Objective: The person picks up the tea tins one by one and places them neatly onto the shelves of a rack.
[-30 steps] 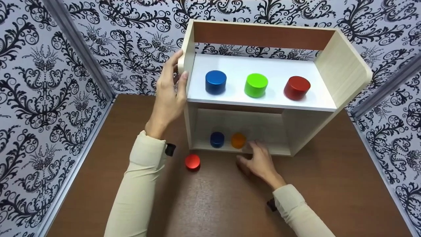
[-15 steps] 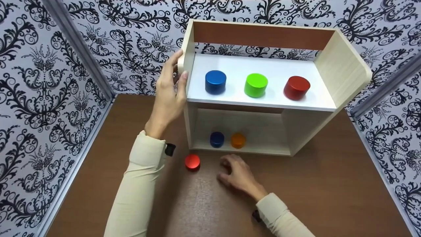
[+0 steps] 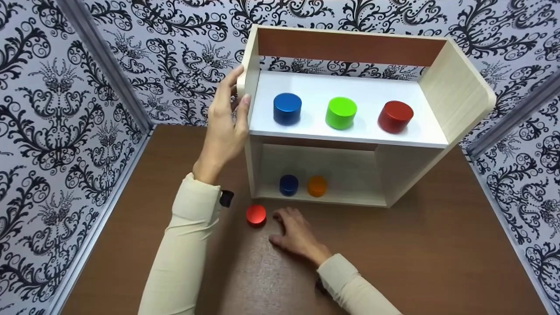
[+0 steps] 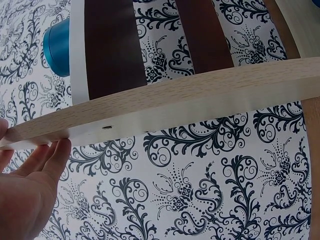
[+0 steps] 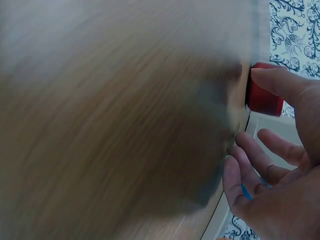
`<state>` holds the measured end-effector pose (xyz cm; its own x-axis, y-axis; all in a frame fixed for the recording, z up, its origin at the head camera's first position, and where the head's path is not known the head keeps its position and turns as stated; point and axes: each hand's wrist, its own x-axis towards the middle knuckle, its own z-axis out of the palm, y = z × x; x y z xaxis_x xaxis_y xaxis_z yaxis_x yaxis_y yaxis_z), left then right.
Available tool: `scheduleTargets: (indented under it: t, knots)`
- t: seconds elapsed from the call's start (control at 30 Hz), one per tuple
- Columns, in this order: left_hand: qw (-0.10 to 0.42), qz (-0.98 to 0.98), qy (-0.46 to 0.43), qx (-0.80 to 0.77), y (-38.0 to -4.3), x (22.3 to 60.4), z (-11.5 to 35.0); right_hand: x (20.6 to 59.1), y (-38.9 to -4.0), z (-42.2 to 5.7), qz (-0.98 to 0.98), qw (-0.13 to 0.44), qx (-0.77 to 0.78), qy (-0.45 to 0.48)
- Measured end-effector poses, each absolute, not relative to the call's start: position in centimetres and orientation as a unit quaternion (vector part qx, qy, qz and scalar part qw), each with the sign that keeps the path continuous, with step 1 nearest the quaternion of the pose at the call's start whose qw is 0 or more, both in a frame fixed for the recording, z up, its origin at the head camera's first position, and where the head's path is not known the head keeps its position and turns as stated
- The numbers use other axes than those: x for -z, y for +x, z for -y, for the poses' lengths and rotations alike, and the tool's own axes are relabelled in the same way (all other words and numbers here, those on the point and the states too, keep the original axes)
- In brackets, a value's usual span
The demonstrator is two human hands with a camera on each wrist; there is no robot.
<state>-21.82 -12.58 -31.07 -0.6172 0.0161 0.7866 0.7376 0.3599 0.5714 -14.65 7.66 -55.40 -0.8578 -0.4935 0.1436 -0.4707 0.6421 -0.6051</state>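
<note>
A small two-level wooden shelf (image 3: 315,139) stands on the brown table. My left hand (image 3: 225,122) grips the upper part of its left side panel (image 4: 200,90), with fingers on the outer face and the thumb at the front edge. On the table in front of the shelf lies a red cylinder (image 3: 256,215). Just right of it is my right hand (image 3: 297,236), thumb and fingers spread apart and holding nothing. In the right wrist view the red cylinder (image 5: 265,92) appears behind the thumb; a gap shows between them in the head view.
On the white upper board stand a blue cylinder (image 3: 287,109), a green cylinder (image 3: 341,113) and a dark red cylinder (image 3: 395,117). The lower level holds a dark blue cylinder (image 3: 288,185) and an orange cylinder (image 3: 317,186). Patterned walls (image 3: 57,131) surround the table (image 3: 437,253).
My right hand has drawn back from beside the orange cylinder on the lower level and moved left over the table towards the red cylinder. The left hand keeps its place.
</note>
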Motion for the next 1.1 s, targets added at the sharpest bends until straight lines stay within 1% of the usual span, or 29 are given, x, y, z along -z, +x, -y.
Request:
scheduleTargets:
  t: [0.17, 0.4, 0.53, 0.7, 1.1]
  knots:
    - [0.357, 0.743, -0.255, 0.505, -21.9, 31.0, 12.6, 55.5, -15.1, -6.6, -0.913, 0.046, 0.324, -0.243]
    - [0.357, 0.746, -0.250, 0.503, -21.9, 31.1, 12.7, 55.6, -15.4, -5.6, -0.914, 0.052, 0.331, -0.230]
    - [0.357, 0.747, -0.249, 0.502, -21.9, 31.1, 12.6, 55.9, -15.7, -5.0, -0.915, 0.036, 0.325, -0.235]
    - [0.361, 0.747, -0.249, 0.499, -21.9, 31.1, 12.6, 56.0, -16.1, -4.2, -0.921, 0.003, 0.305, -0.244]
    - [0.357, 0.748, -0.251, 0.500, -21.9, 31.1, 12.6, 56.0, -16.6, -2.3, -0.931, -0.005, 0.268, -0.248]
